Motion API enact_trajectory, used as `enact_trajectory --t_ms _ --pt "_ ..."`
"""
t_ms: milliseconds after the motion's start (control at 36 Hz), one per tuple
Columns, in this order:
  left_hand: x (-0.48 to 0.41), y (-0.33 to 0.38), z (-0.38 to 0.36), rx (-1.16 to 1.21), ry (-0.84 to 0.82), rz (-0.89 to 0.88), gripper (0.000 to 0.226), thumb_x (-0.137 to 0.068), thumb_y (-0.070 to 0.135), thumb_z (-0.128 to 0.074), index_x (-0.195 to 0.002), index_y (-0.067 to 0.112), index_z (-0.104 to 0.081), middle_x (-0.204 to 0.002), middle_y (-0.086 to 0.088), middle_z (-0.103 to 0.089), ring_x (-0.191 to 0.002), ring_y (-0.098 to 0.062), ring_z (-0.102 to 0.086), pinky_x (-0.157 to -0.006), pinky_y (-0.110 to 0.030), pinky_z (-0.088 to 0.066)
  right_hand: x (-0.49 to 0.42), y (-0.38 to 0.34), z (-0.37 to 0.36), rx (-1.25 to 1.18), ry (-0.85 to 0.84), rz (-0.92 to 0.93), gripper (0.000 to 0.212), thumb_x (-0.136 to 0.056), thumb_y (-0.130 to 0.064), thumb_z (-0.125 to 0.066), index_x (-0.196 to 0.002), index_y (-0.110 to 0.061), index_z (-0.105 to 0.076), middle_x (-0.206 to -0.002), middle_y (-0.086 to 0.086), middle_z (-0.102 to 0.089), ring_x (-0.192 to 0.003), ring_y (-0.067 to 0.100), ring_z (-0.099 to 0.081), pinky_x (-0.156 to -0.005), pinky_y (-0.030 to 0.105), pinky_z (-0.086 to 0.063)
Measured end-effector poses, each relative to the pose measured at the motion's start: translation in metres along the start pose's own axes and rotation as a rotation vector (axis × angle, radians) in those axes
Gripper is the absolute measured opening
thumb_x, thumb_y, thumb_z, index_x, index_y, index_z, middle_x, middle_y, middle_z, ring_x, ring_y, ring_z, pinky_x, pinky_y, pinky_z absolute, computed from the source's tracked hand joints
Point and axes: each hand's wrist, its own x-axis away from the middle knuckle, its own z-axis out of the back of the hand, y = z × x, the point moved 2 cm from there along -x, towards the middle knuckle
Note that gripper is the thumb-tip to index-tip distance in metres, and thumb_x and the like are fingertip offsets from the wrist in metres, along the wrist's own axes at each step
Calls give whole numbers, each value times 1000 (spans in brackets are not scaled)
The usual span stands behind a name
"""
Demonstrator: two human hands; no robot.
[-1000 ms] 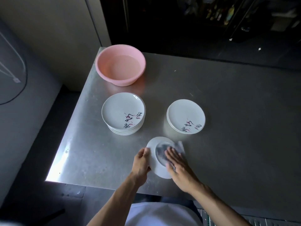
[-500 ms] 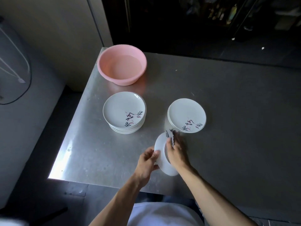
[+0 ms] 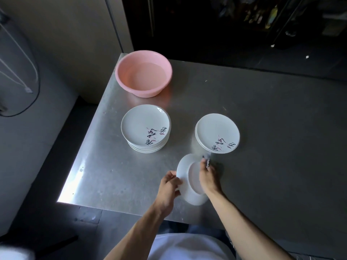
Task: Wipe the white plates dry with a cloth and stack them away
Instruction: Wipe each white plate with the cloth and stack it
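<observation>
While the left hand is pinching the one tilted plate by its rim, the right hand is clutching the single cloth against its far edge. Just beyond that right-hand grip the thinner stack is waiting; the taller stack is sitting farther left on the tabletop.
</observation>
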Motion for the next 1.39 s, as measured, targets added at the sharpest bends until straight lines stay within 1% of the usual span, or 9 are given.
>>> enact_trajectory --t_ms 194,389,528,611,778,1000,1167,1306,1389 --pt "0 7 12 -131 -75 -26 25 -87 23 -63 -107 15 -76 -104 -12 -79 -94 -27 -74 -76 -37 -61 40 -4 -15 259 -323 796 45 -106 -37 -31 -151 -32 -37 -159 -10 -33 -152 10 -18 -123 30 -3" --pt "6 7 19 -160 -143 -66 42 -88 25 -65 -129 24 -72 -114 -3 -76 -97 -16 -70 -78 -37 -60 8 0 3 239 3 163 53 -99 -35 -29 -131 -6 -60 -128 20 -61 -124 38 -51 -109 50 -36" --pt "4 7 16 -171 -160 -107 27 -94 13 -66 -120 6 -72 -111 -18 -76 -98 -28 -74 -80 -44 -62 50 0 -10 291 -216 772 52 -107 -39 -27 -151 -15 -42 -158 6 -38 -151 20 -24 -124 37 -13" --pt "4 2 17 -150 -118 -135 15 -93 3 -63 -104 -4 -70 -96 -19 -73 -90 -36 -67 -76 -48 -56 53 7 -12 387 -197 813 54 -106 -43 -26 -150 -16 -43 -161 -3 -30 -153 14 -15 -125 41 -9" --pt "5 3 10 -50 5 -39 33 -66 15 -58 -99 13 -62 -89 -2 -69 -83 -19 -65 -66 -30 -53 17 3 5 256 49 52 57 -104 -36 -21 -143 -6 -49 -148 17 -48 -139 33 -38 -117 44 -25" --pt "6 14 15 -189 -138 -98 18 -85 18 -62 -93 19 -78 -81 -1 -73 -70 -13 -65 -58 -22 -49 59 -5 -15 224 -286 742 53 -106 -35 -34 -151 -10 -39 -162 2 -30 -153 14 -15 -125 31 -8" --pt "8 15 18 -167 -151 -47 35 -90 27 -67 -123 18 -74 -107 -6 -76 -92 -18 -69 -75 -33 -56 28 2 -9 257 -40 203 50 -106 -30 -28 -147 -7 -44 -152 13 -44 -140 31 -37 -121 36 -19" --pt "7 16 19 -178 -164 -67 24 -86 20 -69 -107 11 -78 -100 -12 -78 -87 -21 -72 -72 -32 -59 55 -9 -11 255 -248 779 50 -107 -40 -27 -152 -21 -39 -161 2 -33 -152 15 -19 -124 28 -5" --pt "8 12 20 -134 -178 -109 27 -87 23 -71 -109 7 -77 -102 -15 -77 -88 -24 -71 -75 -37 -58 50 -4 -10 286 -193 802 50 -106 -37 -29 -149 -16 -45 -161 -5 -28 -153 14 -17 -124 34 -6"
